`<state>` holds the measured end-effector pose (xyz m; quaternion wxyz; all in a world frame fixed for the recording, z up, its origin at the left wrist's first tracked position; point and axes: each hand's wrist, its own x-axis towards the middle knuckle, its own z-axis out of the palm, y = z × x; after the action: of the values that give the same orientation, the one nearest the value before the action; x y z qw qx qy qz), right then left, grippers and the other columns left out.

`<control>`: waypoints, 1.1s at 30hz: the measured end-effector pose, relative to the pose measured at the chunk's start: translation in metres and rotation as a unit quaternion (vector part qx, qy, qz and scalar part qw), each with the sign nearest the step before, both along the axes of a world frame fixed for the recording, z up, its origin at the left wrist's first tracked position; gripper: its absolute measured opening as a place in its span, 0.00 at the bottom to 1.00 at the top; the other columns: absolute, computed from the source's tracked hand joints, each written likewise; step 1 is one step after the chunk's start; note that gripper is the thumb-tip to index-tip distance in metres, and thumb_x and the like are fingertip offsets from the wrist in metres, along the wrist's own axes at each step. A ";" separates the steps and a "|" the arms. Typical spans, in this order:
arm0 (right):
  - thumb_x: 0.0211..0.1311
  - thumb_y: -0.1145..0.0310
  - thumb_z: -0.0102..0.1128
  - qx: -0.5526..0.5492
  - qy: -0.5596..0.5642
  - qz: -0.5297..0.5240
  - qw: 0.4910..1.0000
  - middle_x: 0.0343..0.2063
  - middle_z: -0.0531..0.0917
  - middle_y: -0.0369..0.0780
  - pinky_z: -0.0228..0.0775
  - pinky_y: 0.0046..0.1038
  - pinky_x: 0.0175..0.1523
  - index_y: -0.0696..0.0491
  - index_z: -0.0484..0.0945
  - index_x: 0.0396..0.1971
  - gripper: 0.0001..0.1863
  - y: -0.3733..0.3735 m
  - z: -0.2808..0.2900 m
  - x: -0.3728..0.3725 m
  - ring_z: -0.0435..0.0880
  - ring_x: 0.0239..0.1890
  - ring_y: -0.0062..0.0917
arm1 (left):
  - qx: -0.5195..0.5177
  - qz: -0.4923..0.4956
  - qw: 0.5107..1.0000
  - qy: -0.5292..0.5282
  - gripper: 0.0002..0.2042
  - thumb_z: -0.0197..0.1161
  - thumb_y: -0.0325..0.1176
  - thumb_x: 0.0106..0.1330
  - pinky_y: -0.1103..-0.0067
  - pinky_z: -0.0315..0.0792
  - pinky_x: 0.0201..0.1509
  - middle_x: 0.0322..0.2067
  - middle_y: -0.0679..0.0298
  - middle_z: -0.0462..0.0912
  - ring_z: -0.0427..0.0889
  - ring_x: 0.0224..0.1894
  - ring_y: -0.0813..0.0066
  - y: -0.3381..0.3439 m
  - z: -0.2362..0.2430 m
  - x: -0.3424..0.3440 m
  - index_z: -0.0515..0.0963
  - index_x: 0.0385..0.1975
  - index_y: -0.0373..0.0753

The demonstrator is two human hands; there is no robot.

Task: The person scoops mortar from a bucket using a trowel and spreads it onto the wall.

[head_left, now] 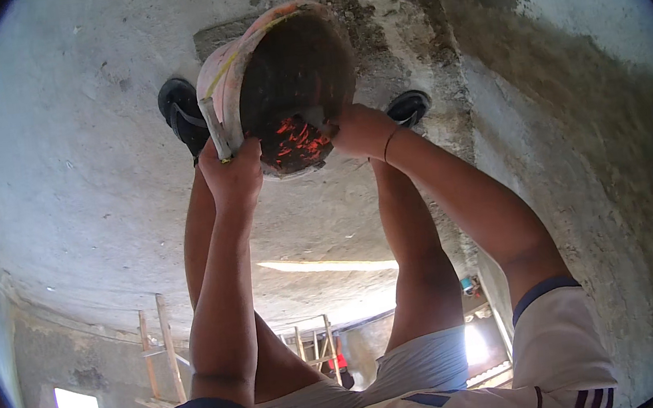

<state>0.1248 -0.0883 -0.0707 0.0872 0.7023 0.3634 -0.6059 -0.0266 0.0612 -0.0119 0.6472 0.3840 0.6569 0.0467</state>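
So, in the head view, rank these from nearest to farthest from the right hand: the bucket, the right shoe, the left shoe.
From the right hand:
1. Bucket, gripped at its rim.
2. Right shoe, just to its right.
3. Left shoe, beyond the bucket, on the left.

Grey concrete floor (82, 175), dark mortar-stained wall (576, 135), wooden scaffolding (167, 343), two black shoes (181, 112).

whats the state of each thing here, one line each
bucket: tipped on its side, mouth facing the camera, inside caked with grey mortar
left hand: gripping the bucket rim
right hand: gripping the bucket rim
concrete floor: rough, darker damp-looking patches on the right
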 end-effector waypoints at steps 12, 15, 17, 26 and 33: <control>0.52 0.64 0.50 -0.051 -0.005 0.106 0.993 0.40 0.82 0.46 0.74 0.39 0.48 0.49 0.82 0.38 0.16 0.060 0.013 0.003 0.81 0.44 0.40 | 0.058 -0.136 0.987 0.056 0.02 0.54 0.23 0.48 0.82 0.64 0.23 0.16 0.70 0.71 0.68 0.20 0.84 -0.010 -0.003 -0.006 0.72 0.19 0.31; 0.54 0.64 0.48 0.022 -0.011 0.114 0.993 0.41 0.82 0.44 0.74 0.40 0.49 0.45 0.82 0.41 0.16 0.060 0.015 0.010 0.81 0.46 0.40 | 0.049 -0.142 0.987 0.062 0.02 0.54 0.23 0.49 0.82 0.65 0.23 0.17 0.70 0.71 0.69 0.20 0.83 -0.010 -0.005 -0.005 0.72 0.21 0.31; 0.55 0.64 0.47 -0.012 -0.007 0.077 0.997 0.41 0.82 0.44 0.73 0.40 0.50 0.44 0.81 0.41 0.16 0.066 0.011 0.025 0.81 0.46 0.40 | 0.025 -0.125 0.990 0.066 0.05 0.56 0.25 0.47 0.81 0.67 0.26 0.19 0.66 0.73 0.72 0.22 0.80 -0.006 -0.001 0.002 0.74 0.23 0.30; 0.53 0.63 0.52 -0.049 -0.029 0.088 0.994 0.41 0.82 0.46 0.74 0.37 0.48 0.52 0.83 0.38 0.16 0.056 0.011 0.025 0.81 0.46 0.37 | 0.000 -0.085 0.993 0.082 0.08 0.56 0.25 0.46 0.82 0.67 0.29 0.22 0.66 0.75 0.73 0.24 0.78 -0.010 0.003 0.012 0.74 0.26 0.30; 0.53 0.64 0.53 -0.058 -0.037 0.087 0.994 0.37 0.84 0.45 0.75 0.36 0.47 0.53 0.84 0.35 0.14 0.045 0.010 0.014 0.83 0.42 0.36 | -0.034 -0.066 0.994 0.076 0.11 0.55 0.25 0.45 0.80 0.68 0.33 0.25 0.64 0.75 0.73 0.27 0.75 -0.019 0.001 0.009 0.73 0.30 0.30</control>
<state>0.1389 -0.0429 -0.0606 0.1935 0.6837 0.3835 -0.5900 -0.0176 0.0425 -0.0108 0.6100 0.4070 0.6782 -0.0481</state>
